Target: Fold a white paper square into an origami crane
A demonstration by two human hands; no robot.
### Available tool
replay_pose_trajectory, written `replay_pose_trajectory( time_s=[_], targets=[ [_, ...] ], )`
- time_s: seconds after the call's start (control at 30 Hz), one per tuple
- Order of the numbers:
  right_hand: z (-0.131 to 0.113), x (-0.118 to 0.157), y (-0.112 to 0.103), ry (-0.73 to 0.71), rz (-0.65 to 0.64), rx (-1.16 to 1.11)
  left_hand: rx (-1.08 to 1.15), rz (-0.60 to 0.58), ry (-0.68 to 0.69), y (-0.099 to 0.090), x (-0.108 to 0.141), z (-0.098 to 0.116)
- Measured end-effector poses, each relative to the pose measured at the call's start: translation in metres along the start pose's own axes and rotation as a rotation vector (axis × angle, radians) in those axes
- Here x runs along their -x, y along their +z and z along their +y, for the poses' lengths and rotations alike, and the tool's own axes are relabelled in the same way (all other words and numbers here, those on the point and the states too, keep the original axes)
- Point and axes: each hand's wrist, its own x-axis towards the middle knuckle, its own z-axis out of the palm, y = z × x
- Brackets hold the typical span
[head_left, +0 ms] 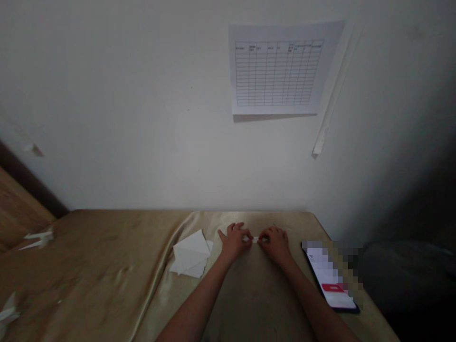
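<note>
Between my two hands is a small folded piece of white paper [255, 240], low over the cloth-covered table. My left hand [235, 240] pinches its left end between thumb and forefinger, the other fingers lifted and spread. At the right end, the thumb and forefinger of my right hand [276, 243] close on it too. Most of the paper is covered by my fingertips, so its folds cannot be made out. Left of my left hand lies a loose stack of white paper sheets [192, 254], turned at different angles.
A phone [329, 280] with a lit screen lies right of my right arm. Folded white paper shapes [39, 237] rest at the far left. The tan satin cloth [107, 266] has a raised crease. A printed table sheet [278, 71] hangs on the wall behind.
</note>
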Motion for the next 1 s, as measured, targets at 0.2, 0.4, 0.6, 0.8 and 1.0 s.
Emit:
replay_pose_trajectory(
  time_s=[0.2, 0.4, 0.6, 0.8, 1.0],
  targets=[
    [0.004, -0.002, 0.001, 0.002, -0.014, -0.01, 0.007, -0.056, 0.018, -0.004, -0.002, -0.008],
    [0.01, -0.003, 0.0, -0.023, -0.02, -0.057, 0.017, -0.062, 0.041, -0.003, -0.002, -0.013],
    [0.019, -0.005, 0.003, -0.101, 0.009, -0.074, 0.013, -0.065, 0.044, -0.003, -0.001, -0.014],
    [0.02, -0.004, 0.007, -0.129, 0.033, -0.017, 0.017, -0.073, 0.038, -0.005, 0.0, -0.014],
    [0.021, 0.0, 0.005, -0.202, 0.026, 0.002, -0.002, -0.083, 0.074, -0.008, 0.003, -0.013]
  ],
)
